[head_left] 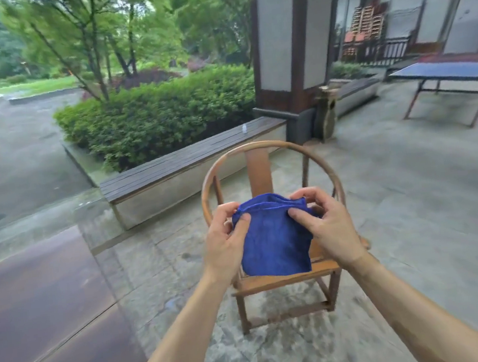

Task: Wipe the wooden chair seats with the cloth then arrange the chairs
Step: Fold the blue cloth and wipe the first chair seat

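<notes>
The blue cloth [274, 243] hangs in the lower middle of the frame, held up in the air by both hands in front of a wooden chair [282, 276]. The left hand [226, 240] pinches the cloth's upper left corner, thumb on the near face and fingers curled behind; the right hand [328, 227] pinches the upper right corner the same way. The top edge is bunched between the two grips, and the rest drapes down loosely, hiding most of the chair seat.

The chair stands on a grey stone floor [409, 208], its curved round back rail and single upright back slat rising above the cloth. Only the front edge of the seat and the legs show below.

Behind the chair, at centre left, a long wooden bench [172, 164] borders a trimmed hedge [161, 112]. At the right edge stands a blue table-tennis table [452, 71], well apart from the chair.
</notes>
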The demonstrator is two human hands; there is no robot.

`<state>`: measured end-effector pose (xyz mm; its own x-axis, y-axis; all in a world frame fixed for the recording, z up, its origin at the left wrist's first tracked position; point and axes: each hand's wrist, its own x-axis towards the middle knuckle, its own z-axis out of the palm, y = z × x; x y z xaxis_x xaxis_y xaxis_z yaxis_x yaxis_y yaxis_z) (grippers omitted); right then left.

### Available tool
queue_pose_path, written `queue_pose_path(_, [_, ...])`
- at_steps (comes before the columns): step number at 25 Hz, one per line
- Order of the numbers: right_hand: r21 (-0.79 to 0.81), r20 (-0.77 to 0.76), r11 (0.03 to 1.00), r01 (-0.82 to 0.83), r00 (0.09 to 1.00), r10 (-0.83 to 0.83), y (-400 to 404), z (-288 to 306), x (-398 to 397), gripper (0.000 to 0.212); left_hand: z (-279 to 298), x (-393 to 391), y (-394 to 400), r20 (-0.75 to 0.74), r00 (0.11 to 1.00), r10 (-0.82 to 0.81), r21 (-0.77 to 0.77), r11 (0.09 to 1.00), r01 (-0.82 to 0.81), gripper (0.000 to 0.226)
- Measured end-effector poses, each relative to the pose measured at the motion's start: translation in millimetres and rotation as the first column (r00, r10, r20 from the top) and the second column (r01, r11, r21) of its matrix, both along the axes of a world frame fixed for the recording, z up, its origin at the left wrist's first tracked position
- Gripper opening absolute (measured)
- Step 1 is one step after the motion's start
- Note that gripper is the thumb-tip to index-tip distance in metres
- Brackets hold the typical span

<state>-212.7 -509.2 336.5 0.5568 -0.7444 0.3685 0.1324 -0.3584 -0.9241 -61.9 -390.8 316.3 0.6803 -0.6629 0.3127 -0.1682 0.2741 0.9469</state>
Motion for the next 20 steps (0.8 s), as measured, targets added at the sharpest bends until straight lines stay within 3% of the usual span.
queue_pose_path(9, [-0.051,-0.049,0.997,0.061,0.997,-0.064,-111,-3,-42,0.021,2,-42,-111,-0.042,0.999,-0.027,0.025,0.999,0.028,0.035])
queue_pose_path(20, [-0.047,-0.093,0.998,0.043,0.995,-0.047,-207,-26,56,0.018,-22,51,-207,-0.034,0.999,0.042,0.047,0.998,-0.040,0.029])
